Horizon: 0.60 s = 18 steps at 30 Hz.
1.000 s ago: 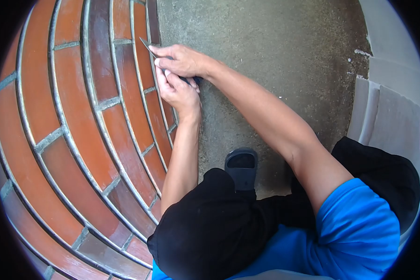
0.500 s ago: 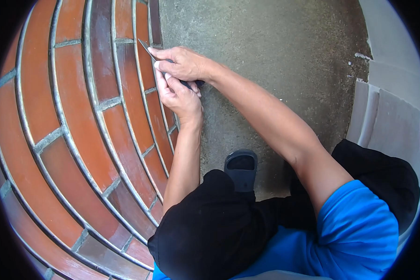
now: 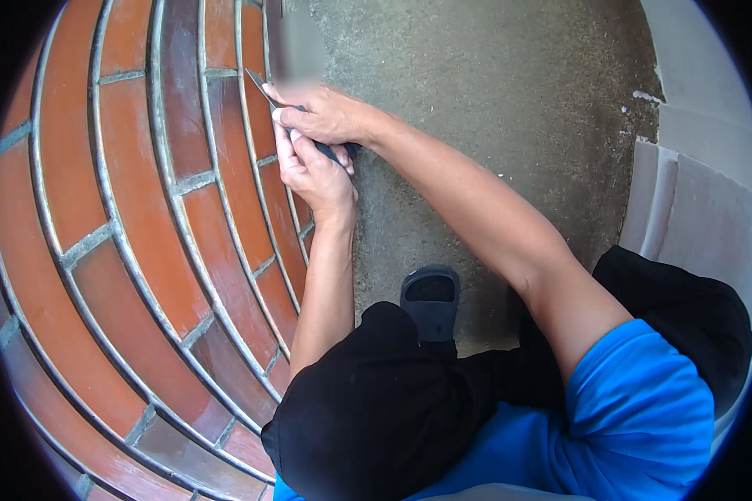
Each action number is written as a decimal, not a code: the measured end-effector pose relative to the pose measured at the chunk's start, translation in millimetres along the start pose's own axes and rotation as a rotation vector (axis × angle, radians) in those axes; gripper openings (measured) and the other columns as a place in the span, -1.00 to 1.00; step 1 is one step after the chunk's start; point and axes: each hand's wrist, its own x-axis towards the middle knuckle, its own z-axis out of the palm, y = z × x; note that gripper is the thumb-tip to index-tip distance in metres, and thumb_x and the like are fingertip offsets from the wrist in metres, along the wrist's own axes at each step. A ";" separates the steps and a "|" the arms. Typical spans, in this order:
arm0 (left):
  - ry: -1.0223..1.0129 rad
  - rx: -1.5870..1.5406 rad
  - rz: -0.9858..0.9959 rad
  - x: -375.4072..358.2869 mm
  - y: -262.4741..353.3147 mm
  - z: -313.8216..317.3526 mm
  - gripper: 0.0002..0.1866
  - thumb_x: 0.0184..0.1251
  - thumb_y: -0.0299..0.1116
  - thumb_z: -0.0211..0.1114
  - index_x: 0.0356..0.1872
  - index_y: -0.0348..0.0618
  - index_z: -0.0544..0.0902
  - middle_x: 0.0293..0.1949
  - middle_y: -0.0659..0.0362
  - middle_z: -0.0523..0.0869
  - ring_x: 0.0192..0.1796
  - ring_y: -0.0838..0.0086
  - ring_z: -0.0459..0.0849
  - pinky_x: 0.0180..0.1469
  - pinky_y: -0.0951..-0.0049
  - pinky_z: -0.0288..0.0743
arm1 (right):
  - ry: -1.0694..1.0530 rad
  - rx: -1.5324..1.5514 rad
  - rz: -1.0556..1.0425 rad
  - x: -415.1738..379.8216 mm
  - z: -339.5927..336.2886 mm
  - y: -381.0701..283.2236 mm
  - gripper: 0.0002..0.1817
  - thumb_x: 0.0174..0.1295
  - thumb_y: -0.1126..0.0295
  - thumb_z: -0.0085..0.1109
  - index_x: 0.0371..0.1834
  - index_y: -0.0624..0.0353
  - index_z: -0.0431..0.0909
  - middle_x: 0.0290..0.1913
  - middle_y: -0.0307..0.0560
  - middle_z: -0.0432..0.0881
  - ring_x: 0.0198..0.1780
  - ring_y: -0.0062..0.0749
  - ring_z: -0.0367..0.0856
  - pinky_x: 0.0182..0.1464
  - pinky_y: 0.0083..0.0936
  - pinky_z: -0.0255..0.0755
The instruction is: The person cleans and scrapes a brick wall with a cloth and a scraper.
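A slim, pointed, knife-like tool [image 3: 257, 84] with a dark handle slants up and left, its tip against the brick wall [image 3: 163, 275] near a mortar joint. My right hand [image 3: 330, 115] is closed round it, the forefinger stretched along the blade and the thumb lower down. Just beneath, my left hand [image 3: 317, 179] is closed too, its fingers curled up by the dark handle and touching my right hand. Part of the handle shows between the two hands; my palms hide the rest.
Raised grey mortar joints run between the red-brown bricks on the left. Below is a rough concrete floor [image 3: 476, 100], with my dark sandal [image 3: 431, 313] on it. Pale panels [image 3: 693, 209] stand along the right side. A blurred patch covers the wall's foot above my hands.
Both hands and the tool have shifted slightly left. The grip looks the same, and my legs and foot have hardly moved.
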 end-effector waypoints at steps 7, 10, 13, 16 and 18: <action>-0.027 0.007 -0.016 4.4 -3.9 -4.2 -0.56 0.61 -0.24 -0.19 0.37 -0.22 0.28 -0.64 0.23 0.45 -0.71 0.63 0.36 -0.72 0.60 0.23 | -0.024 0.036 0.084 -0.8 -5.5 -9.4 -0.41 0.34 0.16 -0.04 0.41 0.14 0.31 -0.29 0.30 0.65 -0.22 0.08 0.67 -0.03 -0.19 0.50; -0.011 0.016 0.014 1.1 -6.7 -4.2 -0.57 0.61 -0.25 -0.18 0.36 -0.22 0.29 -0.63 0.24 0.45 -0.71 0.63 0.36 -0.72 0.59 0.24 | 0.026 0.013 0.004 -2.3 2.1 -1.7 -0.41 0.34 0.16 -0.02 0.41 0.14 0.31 -0.27 0.29 0.65 -0.22 0.03 0.69 -0.08 -0.21 0.53; -0.023 -0.017 0.003 3.6 -6.2 -6.7 -0.57 0.60 -0.26 -0.17 0.35 -0.23 0.30 -0.63 0.25 0.44 -0.71 0.63 0.36 -0.73 0.59 0.24 | -0.017 0.037 0.048 -2.9 -3.2 -6.5 -0.40 0.35 0.17 -0.02 0.44 0.12 0.29 -0.30 0.24 0.67 -0.29 -0.05 0.70 -0.15 -0.24 0.54; -0.070 0.005 -0.035 18.5 -4.7 -7.4 -0.58 0.60 -0.28 -0.15 0.35 -0.22 0.30 -0.60 0.25 0.45 -0.71 0.63 0.37 -0.73 0.59 0.25 | -0.021 0.153 0.181 4.0 -7.4 -7.7 -0.42 0.36 0.17 0.00 0.42 0.13 0.33 -0.38 0.10 0.68 -0.40 -0.29 0.69 -0.24 -0.35 0.55; -0.068 -0.031 -0.047 14.7 -0.2 -9.4 -0.56 0.60 -0.30 -0.14 0.39 -0.24 0.28 -0.58 0.24 0.46 -0.70 0.63 0.37 -0.73 0.59 0.21 | 0.011 0.246 0.164 -3.5 -7.5 -10.6 -0.42 0.36 0.16 0.02 0.41 0.15 0.35 -0.41 0.01 0.67 -0.46 -0.44 0.65 -0.28 -0.44 0.54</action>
